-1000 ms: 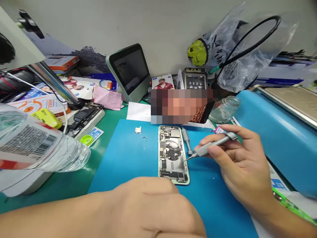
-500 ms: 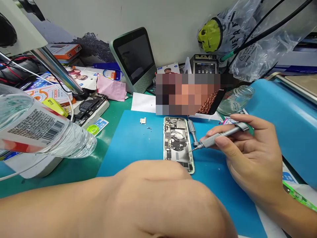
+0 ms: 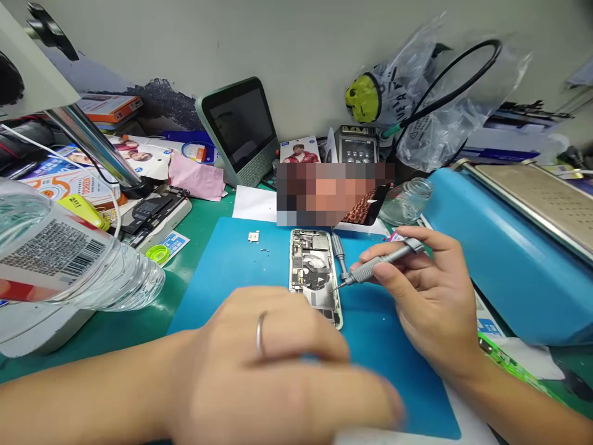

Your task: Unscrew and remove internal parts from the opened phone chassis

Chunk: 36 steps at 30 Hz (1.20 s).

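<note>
My right hand (image 3: pixel 428 287) is closed around a grey precision screwdriver (image 3: pixel 370 270), thumb against its knurled grip. The screwdriver's thin tip points left, over the lower right side of an opened phone (image 3: pixel 317 269); contact is unclear. Inside the phone the boards and a dark round coil show. My left hand (image 3: pixel 273 364), with a ring on one finger, hangs close to the camera and covers the phone's lower left corner. Its fingers are bent, blurred, and their tips are hidden. Right of the phone lies a second grey screwdriver (image 3: pixel 340 252).
A blue mat (image 3: pixel 204 284) lies under the phone. On it are a small metal piece (image 3: pixel 253 237) and tiny dark bits (image 3: pixel 264 250). A plastic bottle (image 3: pixel 92 247) stands close at left, a glass jar (image 3: pixel 410 201) behind my right hand, a blue machine (image 3: pixel 491 272) at right.
My left hand has drawn back from the camera and turned, so its ring now shows. The view has shifted slightly. My right hand keeps the screwdriver over the phone.
</note>
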Motion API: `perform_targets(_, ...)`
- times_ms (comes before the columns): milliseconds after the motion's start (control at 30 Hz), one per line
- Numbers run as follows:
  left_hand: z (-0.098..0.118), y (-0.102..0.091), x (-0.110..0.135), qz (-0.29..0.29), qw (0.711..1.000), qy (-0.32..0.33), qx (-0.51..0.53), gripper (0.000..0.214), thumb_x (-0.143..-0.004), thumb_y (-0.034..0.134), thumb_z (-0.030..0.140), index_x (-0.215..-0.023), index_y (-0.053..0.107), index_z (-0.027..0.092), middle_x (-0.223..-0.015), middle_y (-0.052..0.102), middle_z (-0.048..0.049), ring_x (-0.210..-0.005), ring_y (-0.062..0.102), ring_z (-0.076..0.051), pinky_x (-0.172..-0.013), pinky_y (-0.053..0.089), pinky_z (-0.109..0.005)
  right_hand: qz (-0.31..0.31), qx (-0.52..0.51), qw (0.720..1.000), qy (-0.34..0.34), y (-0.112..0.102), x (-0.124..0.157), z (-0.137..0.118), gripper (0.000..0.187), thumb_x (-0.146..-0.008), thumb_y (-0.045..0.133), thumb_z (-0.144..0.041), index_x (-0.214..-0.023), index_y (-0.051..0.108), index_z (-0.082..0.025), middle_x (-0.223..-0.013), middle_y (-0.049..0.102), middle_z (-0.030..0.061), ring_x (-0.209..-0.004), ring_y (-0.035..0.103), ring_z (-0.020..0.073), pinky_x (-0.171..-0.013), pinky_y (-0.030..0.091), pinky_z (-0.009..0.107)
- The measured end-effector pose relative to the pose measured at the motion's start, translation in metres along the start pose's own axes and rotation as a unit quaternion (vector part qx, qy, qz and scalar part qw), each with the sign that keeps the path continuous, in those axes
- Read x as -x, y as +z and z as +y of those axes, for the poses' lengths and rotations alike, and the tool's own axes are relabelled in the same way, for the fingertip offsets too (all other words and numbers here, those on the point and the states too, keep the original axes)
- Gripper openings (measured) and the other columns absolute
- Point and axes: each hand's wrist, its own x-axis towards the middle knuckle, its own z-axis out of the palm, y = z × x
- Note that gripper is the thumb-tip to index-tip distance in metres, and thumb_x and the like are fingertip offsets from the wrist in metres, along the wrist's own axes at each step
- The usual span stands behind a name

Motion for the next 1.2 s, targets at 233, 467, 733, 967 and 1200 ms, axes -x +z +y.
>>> perform_targets(233, -0.028, 0.009, -0.003, -0.045, 0.991, -0.110, -0.055, 0.018, -0.084, 0.051, 0.012, -0.099, 0.057, 0.020, -0.090, 0.061, -0.0042, -0.080, 0.053, -0.019, -0.071, 0.042, -0.035, -0.011, -0.020, 1.000, -0.020, 0.007, 0.000, -0.038, 0.037, -0.089, 0.072, -0.022, -0.122, 0.057, -0.031, -0.088, 0.074, -0.0017, -0.082, 0.075, 0.0161, -0.069, 0.067, 0.026)
perform_targets(467, -0.048, 0.020, -0.010, -0.051, 0.981, -0.140, -0.127, 0.016, -0.072, 0.049, 0.018, -0.087, 0.049, 0.022, -0.084, 0.056, -0.0041, -0.078, 0.049, -0.022, -0.069, 0.037, -0.037, 0.013, -0.011, 0.998, -0.057, 0.016, -0.010, -0.030, 0.043, -0.089, 0.072, -0.021, -0.128, 0.058, -0.031, -0.091, 0.075, -0.0005, -0.084, 0.075, 0.0176, -0.070, 0.066, 0.030)
perform_targets(733, -0.048, 0.018, -0.007, -0.064, 0.985, -0.123, -0.106, 0.016, -0.072, 0.048, 0.015, -0.087, 0.052, 0.020, -0.081, 0.054, -0.0023, -0.076, 0.048, -0.020, -0.067, 0.037, -0.035, 0.011, -0.013, 0.997, -0.073, 0.010, 0.007, -0.009, 0.052, -0.091, 0.070, -0.018, -0.136, 0.051, -0.034, -0.096, 0.077, -0.0009, -0.082, 0.076, 0.0171, -0.069, 0.068, 0.030)
perform_targets(967, -0.047, 0.017, -0.004, -0.131, 0.984, -0.083, -0.090, 0.019, -0.081, 0.059, 0.027, -0.098, 0.061, 0.017, -0.086, 0.057, -0.0034, -0.076, 0.050, -0.020, -0.068, 0.038, -0.035, -0.076, 0.023, 0.981, -0.177, 0.008, 0.017, 0.001, 0.060, -0.085, 0.070, -0.003, -0.133, 0.053, -0.035, -0.105, 0.075, 0.0020, -0.090, 0.078, 0.0198, -0.073, 0.070, 0.033)
perform_targets(1200, -0.052, 0.018, -0.001, -0.171, 0.977, -0.075, -0.101, 0.028, -0.088, 0.065, 0.041, -0.102, 0.065, 0.018, -0.092, 0.061, -0.0041, -0.084, 0.057, -0.022, -0.070, 0.037, -0.036, -0.127, 0.082, 0.964, -0.217, 0.009, 0.014, 0.001, 0.069, -0.083, 0.071, -0.001, -0.140, 0.050, -0.034, -0.109, 0.079, 0.0047, -0.090, 0.079, 0.0213, -0.069, 0.070, 0.034)
